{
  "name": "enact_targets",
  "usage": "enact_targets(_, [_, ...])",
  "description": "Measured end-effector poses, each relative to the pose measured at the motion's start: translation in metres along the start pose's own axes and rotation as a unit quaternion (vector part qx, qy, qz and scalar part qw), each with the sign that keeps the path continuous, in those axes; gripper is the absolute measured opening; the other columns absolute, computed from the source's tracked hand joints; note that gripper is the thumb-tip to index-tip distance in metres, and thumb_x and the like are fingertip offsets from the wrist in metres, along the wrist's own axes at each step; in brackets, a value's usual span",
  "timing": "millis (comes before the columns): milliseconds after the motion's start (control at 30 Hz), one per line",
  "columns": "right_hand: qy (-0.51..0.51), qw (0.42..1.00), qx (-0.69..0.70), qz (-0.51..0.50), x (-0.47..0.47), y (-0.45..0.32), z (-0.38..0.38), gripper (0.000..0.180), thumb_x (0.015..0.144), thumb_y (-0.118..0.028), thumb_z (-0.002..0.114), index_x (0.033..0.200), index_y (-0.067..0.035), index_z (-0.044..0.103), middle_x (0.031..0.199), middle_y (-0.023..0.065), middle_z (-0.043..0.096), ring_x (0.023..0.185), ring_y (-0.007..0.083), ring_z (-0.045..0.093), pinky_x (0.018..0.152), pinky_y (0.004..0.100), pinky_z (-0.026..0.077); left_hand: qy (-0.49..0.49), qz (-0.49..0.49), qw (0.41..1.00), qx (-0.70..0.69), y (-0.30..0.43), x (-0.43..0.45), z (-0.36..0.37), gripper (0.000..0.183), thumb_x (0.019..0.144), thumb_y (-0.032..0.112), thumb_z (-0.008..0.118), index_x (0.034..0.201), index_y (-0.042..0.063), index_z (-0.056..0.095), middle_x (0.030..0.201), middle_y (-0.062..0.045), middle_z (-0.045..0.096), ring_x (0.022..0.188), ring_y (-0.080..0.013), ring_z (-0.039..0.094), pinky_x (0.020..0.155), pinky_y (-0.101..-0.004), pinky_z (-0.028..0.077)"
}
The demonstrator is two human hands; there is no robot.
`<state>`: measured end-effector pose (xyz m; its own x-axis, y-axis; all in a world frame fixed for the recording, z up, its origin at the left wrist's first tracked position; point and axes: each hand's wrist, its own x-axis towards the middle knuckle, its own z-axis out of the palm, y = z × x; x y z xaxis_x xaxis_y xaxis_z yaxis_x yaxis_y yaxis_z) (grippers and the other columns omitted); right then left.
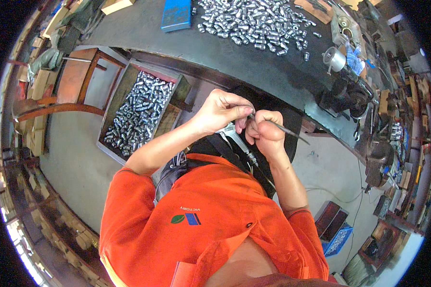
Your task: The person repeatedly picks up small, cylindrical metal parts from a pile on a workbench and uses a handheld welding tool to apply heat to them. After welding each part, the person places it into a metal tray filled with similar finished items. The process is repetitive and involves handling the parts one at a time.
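Observation:
My left hand [224, 109] pinches a small grey metal piece [251, 116] between thumb and fingers; most of it is hidden. Close against it, my right hand [269, 130] grips a thin, dark metal rod-like tool [289, 132]. The tool's tapered end sticks out to the right, past the hand. Whether its other end touches the small piece cannot be made out. Below both hands, a silver air blow gun [237, 140] with a ribbed handle lies on my lap, its hose running down to the right.
A dark workbench [208, 50] ahead bears a heap of shiny metal fittings [251, 21] and a blue box [176, 15]. Left of me, a wooden drawer [109, 118] holds more fittings [140, 107]. A bench machine [348, 86], a wooden chair [77, 79] and a blue crate [339, 238] stand around.

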<state>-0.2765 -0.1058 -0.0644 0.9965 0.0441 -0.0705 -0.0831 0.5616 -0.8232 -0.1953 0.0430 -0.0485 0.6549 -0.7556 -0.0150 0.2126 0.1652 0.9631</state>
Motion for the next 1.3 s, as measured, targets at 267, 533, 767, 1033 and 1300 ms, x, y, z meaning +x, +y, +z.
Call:
enact_targets(267, [0.032, 0.974, -0.208, -0.077, -0.001, 0.003, 0.001, 0.028, 0.071, -0.014, 0.052, 0.051, -0.006, 0.034, 0.045, 0.0013, 0.034, 0.04, 0.0145, 0.037, 0.037, 0.0292, 0.029, 0.032, 0.043, 0.999, 0.008, -0.002, -0.001, 0.001, 0.014, 0.087, 0.008, 0.056, 0.087, -0.005, 0.063, 0.064, -0.007, 0.061, 0.056, -0.013, 0.059, 0.053, -0.0249, 0.049])
enact_targets(533, [0.018, 0.812, -0.52, -0.263, -0.001, 0.015, -0.009, 0.028, 0.058, -0.012, 0.06, 0.054, -0.006, 0.033, 0.049, 0.0071, 0.028, 0.041, 0.0223, 0.034, 0.042, 0.0314, 0.027, 0.147, 0.039, 0.969, 0.195, -0.016, -0.012, -0.05, 0.013, 0.082, -0.001, 0.051, 0.09, -0.007, 0.059, 0.077, -0.011, 0.064, 0.069, -0.0165, 0.063, 0.064, -0.0294, 0.052])
enact_targets(767, [-0.015, 0.786, -0.55, -0.281, 0.001, 0.026, 0.0, 0.027, 0.06, -0.013, 0.059, 0.051, -0.006, 0.034, 0.048, 0.0087, 0.031, 0.04, 0.0233, 0.036, 0.04, 0.0329, 0.027, 0.09, -0.066, 0.992, 0.055, -0.017, -0.044, -0.068, 0.018, 0.086, 0.01, 0.055, 0.093, -0.006, 0.06, 0.087, -0.011, 0.065, 0.079, -0.0152, 0.063, 0.073, -0.0276, 0.05])
enact_targets(1033, [-0.06, 0.723, -0.61, -0.317, 0.006, 0.034, 0.025, 0.023, 0.063, -0.005, 0.059, 0.052, -0.007, 0.038, 0.046, 0.0086, 0.039, 0.039, 0.0228, 0.043, 0.039, 0.0306, 0.033, 0.069, -0.109, 0.989, 0.076, -0.019, -0.046, -0.018, 0.022, 0.088, 0.015, 0.056, 0.081, -0.004, 0.063, 0.063, -0.006, 0.062, 0.059, -0.013, 0.06, 0.056, -0.0265, 0.049])
enact_targets(1300, [-0.005, 0.896, -0.411, -0.17, 0.002, 0.054, 0.013, 0.024, 0.064, 0.005, 0.052, 0.048, -0.004, 0.036, 0.043, 0.0006, 0.039, 0.042, 0.0065, 0.045, 0.039, 0.0236, 0.032, 0.033, 0.02, 0.997, 0.063, -0.026, -0.054, -0.023, 0.013, 0.086, 0.005, 0.055, 0.087, -0.005, 0.063, 0.068, -0.007, 0.063, 0.064, -0.0127, 0.061, 0.061, -0.0273, 0.051])
